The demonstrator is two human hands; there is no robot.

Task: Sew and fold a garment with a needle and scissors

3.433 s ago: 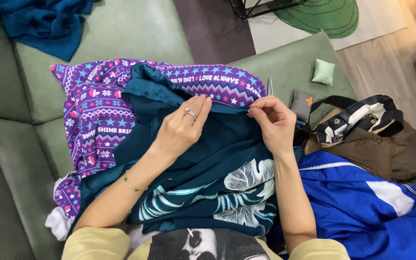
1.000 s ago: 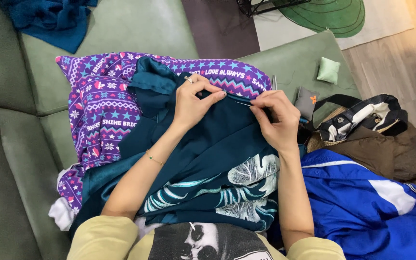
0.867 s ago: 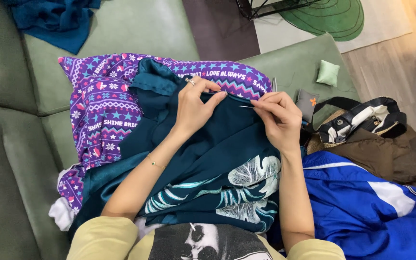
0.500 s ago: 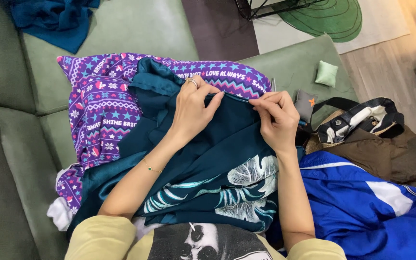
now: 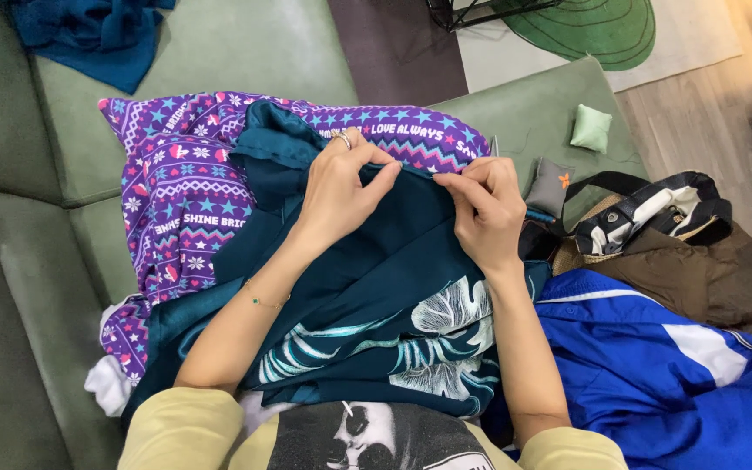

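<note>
- Teal garment (image 5: 367, 261), dark satin-like fabric with a pale leaf print near its lower part, lies draped over the person's lap; its upper hem runs roughly left to right across the view, just in front of both hands.
- Far left: green leather sofa (image 5: 10, 287) carries everything; a crumpled dark blue cloth (image 5: 89, 35) sits well apart at the upper left corner.
- Purple patterned fleece blanket (image 5: 176, 191) with stars and zigzag bands lies under and behind the teal garment, showing above its hem and along its left side.
- Left hand (image 5: 341, 187), ring on one finger, rests palm down on the garment, fingers curled and pinching the hem; thumb and forefinger closed on the fold.
- Right hand (image 5: 485, 209), just beside the left, fingertips pinched narrow on the same hem. Whether it holds a needle I cannot tell.
- Gap between the two pinches is short; the stretch of hem there looks taut, its long axis running hand to hand. Neither hand is clearly nearer: both are touching it.
- Right of the hands: small grey cushion (image 5: 552, 184) with an orange mark, small pale green cushion (image 5: 591, 128) farther back.
- Far right: brown bag (image 5: 707, 270) with black-and-white fabric in it, bright blue jacket (image 5: 654, 365) with a white panel beside the lap.
</note>
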